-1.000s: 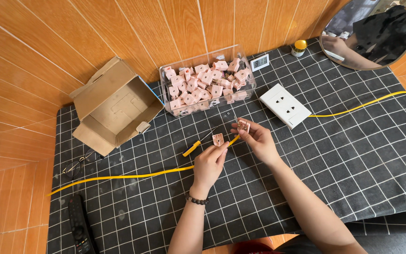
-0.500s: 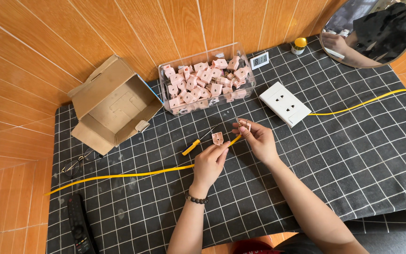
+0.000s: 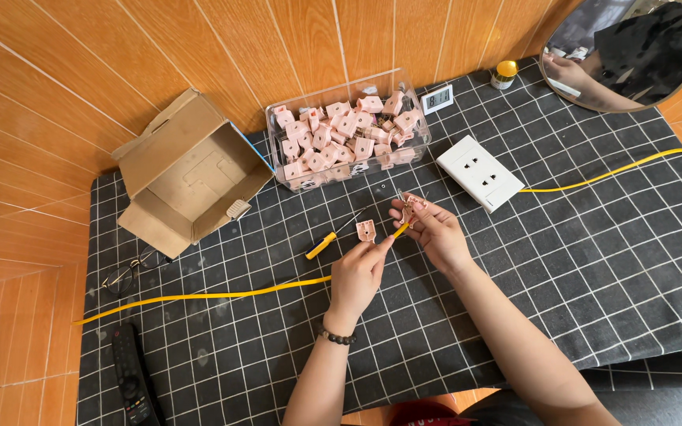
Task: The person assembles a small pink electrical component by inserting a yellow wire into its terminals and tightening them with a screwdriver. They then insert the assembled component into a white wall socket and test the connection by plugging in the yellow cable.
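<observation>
Pinching the yellow cable (image 3: pixel 399 230) end, the left hand (image 3: pixel 359 272) feeds a pink plug piece (image 3: pixel 410 208) gripped by the right hand (image 3: pixel 432 230) above the mat (image 3: pixel 593 260); loose strands could splay and miss.

The bench (image 3: pixel 593 260) is spread with a black cloth (image 3: pixel 294 331) crossed by thin white lines into a grid of small squares; the cloth hangs over the near edge at the lower right. Around it runs a floor of orange-brown wooden boards (image 3: pixel 80 71), long planks laid at a slant with pale seams between them, showing above the bench and down the left side. At the upper right a round mirror (image 3: pixel 641 47) with a thin frame leans in, reflecting dark shapes. The light is soft and even, bright daylight in tone, with only faint shadows on the cloth.
</observation>
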